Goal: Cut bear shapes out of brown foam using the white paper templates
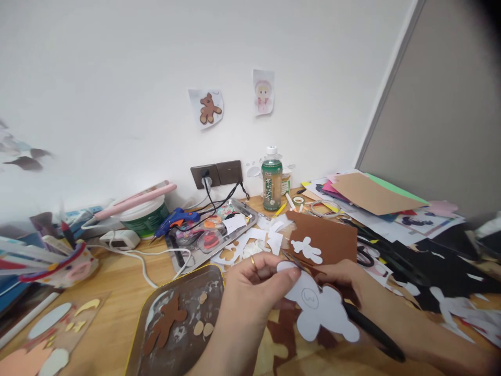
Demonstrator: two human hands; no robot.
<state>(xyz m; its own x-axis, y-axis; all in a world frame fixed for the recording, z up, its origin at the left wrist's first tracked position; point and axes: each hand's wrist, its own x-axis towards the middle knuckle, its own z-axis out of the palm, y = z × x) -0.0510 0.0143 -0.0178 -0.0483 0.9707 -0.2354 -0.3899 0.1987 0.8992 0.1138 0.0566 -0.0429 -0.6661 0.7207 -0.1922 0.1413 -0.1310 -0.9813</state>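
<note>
My left hand (258, 292), with a ring on one finger, pinches the head end of a white paper bear cutout (326, 318) with a circled "3" drawn on it. My right hand (344, 282) is closed around black-handled scissors (378, 334); their metal tips reach the cutout's edge beside my left fingers. Brown paper shows behind the cutout's edge. Below lie brown paper scraps (284, 339). Just beyond my hands, a smaller white bear shape (308, 249) rests on a brown sheet (332, 235). Left of my left hand, a dark tray (156, 297) holds a brown bear piece (166, 324) and small tan ovals.
A blue glue gun (176, 219) lies by a clear case (219, 235). Behind stands a green-labelled bottle (271, 183). Coloured paper (376, 193) is stacked at right, near black scraps (422, 271). A pen holder (74, 266) and white cable (144, 266) are left.
</note>
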